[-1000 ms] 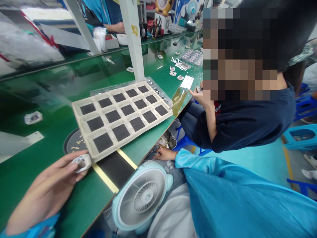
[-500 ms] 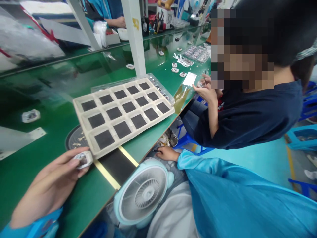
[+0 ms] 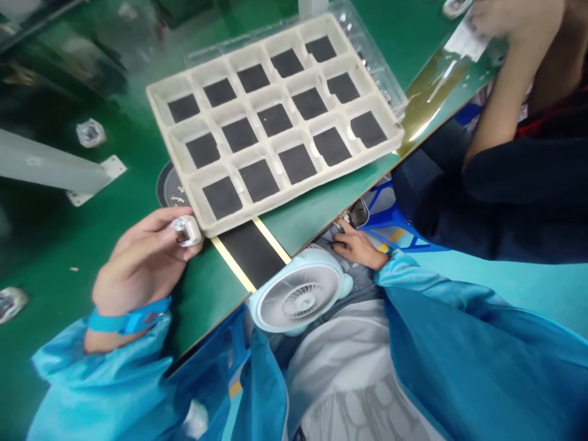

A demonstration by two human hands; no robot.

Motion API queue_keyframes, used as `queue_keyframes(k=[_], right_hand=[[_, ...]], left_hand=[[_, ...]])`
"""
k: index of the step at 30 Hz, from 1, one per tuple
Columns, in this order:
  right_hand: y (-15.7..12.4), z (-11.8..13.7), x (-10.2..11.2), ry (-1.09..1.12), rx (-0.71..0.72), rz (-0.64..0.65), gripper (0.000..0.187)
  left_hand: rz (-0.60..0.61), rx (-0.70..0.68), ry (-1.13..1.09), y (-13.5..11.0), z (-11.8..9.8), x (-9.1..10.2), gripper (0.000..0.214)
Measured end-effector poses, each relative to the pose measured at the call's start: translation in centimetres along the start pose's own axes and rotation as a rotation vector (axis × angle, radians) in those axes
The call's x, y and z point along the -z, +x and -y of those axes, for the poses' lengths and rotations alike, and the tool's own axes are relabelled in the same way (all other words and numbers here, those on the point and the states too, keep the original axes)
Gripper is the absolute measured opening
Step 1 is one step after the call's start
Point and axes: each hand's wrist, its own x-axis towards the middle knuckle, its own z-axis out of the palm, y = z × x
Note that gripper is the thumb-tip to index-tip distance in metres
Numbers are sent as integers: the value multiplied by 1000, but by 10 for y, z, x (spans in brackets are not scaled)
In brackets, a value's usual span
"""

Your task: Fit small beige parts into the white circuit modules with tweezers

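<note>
Between the thumb and fingers of my left hand [image 3: 149, 254] is a small white plastic part [image 3: 189, 231] with a metallic-looking inside. It is close against the near left corner of a cream tray [image 3: 257, 214], whose several square compartments have dark bottoms. My right hand [image 3: 361, 246] is low by my lap, past the table edge, beside a metal container [image 3: 358, 213]. Its fingers are bent; what they hold, if anything, is too blurred to name.
A light-blue fan [image 3: 301, 294] sits at the table edge before me. Under the cream tray lies a clear plastic tray [image 3: 374, 61]. A metal post foot [image 3: 98, 177] and loose white parts [image 3: 90, 133] are at left. A co-worker's arm [image 3: 498, 104] reaches in at right.
My view has tipped downward and turned, so the tray and both hands show higher and further right. The left hand still holds the white part. A dark thin thing at my right fingers no longer shows clearly.
</note>
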Motion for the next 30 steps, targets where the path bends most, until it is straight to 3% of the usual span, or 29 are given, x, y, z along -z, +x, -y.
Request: queue_keyframes(k=[5,9,14,21,26,30], right_hand=[[10,-6,19,-14,90,148,13],[7,-8,20,70,157,49,11],[-9,-5,11,111,176,-94,29],[-19,2,5,51,23,-134,57],[-17,8,4,62,9,-185,37],[-19,9,4,80,20,-226,31]], left_hand=[[-50,-1,25,-1,-5,-6,31],[-78,-13,50,2,-4,-7,37],[-114,-68,63,8,1,-2,35],[-76,-74,15,11,5,8,39],[-50,-67,15,13,5,10,40],[-89,-80,20,12,3,1,39]])
